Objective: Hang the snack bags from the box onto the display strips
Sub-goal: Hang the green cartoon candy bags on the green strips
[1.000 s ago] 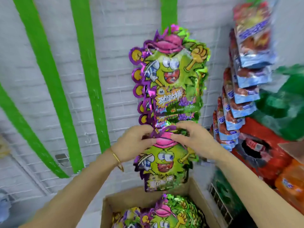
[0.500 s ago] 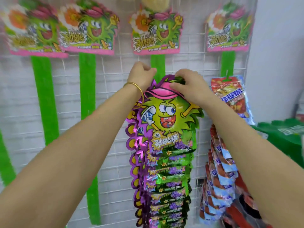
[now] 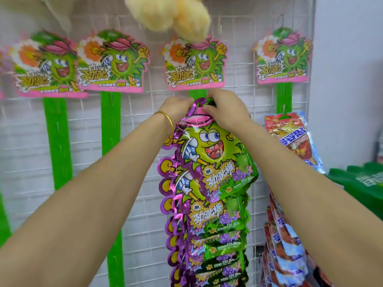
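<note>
Though your left hand (image 3: 178, 108) and right hand (image 3: 226, 112) stay up at the green display strip (image 3: 198, 93), they sit closer together now, fingers pinching the top edge of the green snack bag (image 3: 211, 148) just under the header card (image 3: 194, 65). Matching bags (image 3: 215, 235) hang overlapped below it; red bags (image 3: 290, 139) hang just right.

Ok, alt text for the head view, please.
The left hand and right hand hold the top of a green and purple snack bag at a green display strip on a white wire grid, above matching bags already hung. On the next strip hang red and blue bags.
</note>
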Action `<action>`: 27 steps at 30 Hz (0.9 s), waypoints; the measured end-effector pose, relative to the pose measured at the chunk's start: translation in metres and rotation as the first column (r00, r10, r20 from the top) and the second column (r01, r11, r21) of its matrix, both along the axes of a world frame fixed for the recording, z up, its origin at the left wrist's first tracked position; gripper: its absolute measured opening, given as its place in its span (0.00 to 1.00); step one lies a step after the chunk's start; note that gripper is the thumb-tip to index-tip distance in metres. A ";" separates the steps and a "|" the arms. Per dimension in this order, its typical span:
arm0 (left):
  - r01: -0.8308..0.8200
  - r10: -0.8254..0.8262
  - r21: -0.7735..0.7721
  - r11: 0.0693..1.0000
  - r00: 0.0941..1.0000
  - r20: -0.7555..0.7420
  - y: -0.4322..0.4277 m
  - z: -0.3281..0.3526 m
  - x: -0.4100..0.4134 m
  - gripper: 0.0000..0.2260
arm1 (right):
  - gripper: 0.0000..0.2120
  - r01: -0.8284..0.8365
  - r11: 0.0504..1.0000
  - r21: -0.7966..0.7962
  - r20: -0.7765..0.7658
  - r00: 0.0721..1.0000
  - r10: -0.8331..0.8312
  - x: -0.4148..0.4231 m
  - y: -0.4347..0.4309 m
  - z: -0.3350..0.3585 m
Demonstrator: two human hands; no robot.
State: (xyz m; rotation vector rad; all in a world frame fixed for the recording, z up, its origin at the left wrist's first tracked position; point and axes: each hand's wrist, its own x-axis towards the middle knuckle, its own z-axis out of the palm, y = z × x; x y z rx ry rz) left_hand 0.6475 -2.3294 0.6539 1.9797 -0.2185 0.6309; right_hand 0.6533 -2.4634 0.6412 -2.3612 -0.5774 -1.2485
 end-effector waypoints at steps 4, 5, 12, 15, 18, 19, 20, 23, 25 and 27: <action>-0.012 0.012 -0.003 1.000 1.000 0.026 0.000 -0.002 0.002 0.15 | 0.12 0.013 1.000 -0.006 -0.051 0.999 -0.013 0.001 -0.001 -0.005; -0.014 0.014 -0.011 1.000 0.999 0.030 -0.001 -0.003 0.001 0.16 | 0.12 0.012 1.000 -0.010 -0.071 0.997 -0.013 0.001 -0.001 -0.007; 0.011 -0.014 0.049 0.999 0.998 0.069 0.004 -0.016 -0.001 0.11 | 0.15 -0.048 0.999 -0.017 -0.185 0.982 0.044 0.000 -0.002 -0.024; -0.049 0.033 0.109 0.993 0.988 0.148 0.009 -0.030 -0.006 0.06 | 0.17 -0.041 0.999 0.018 -0.185 0.982 0.044 -0.003 -0.002 -0.029; -0.064 0.013 0.170 0.983 0.959 0.284 0.014 -0.048 -0.018 0.14 | 0.21 -0.014 0.998 0.066 -0.184 0.983 0.026 -0.008 -0.003 -0.035; -0.102 0.025 0.203 0.974 0.936 0.351 0.016 -0.054 -0.024 0.15 | 0.22 0.006 0.998 0.062 -0.173 0.985 0.005 -0.010 -0.005 -0.038; -0.157 0.045 0.231 0.960 0.903 0.428 0.019 -0.061 -0.027 0.15 | 0.23 0.044 0.998 0.040 -0.142 0.989 -0.038 -0.013 -0.007 -0.043; -0.218 0.067 0.211 0.953 0.829 0.556 0.027 -0.091 -0.042 0.16 | 0.20 0.141 0.989 0.040 0.076 0.987 -0.144 -0.029 -0.017 -0.070; -0.118 0.032 0.128 0.985 0.845 0.534 0.030 -0.130 -0.062 0.15 | 0.15 -0.009 0.990 0.139 0.169 0.985 -0.015 -0.051 -0.021 -0.104; -0.036 -0.008 0.093 0.995 0.899 0.437 0.032 -0.186 -0.087 0.15 | 0.11 -0.191 0.953 0.236 0.053 0.982 0.184 -0.083 -0.022 -0.156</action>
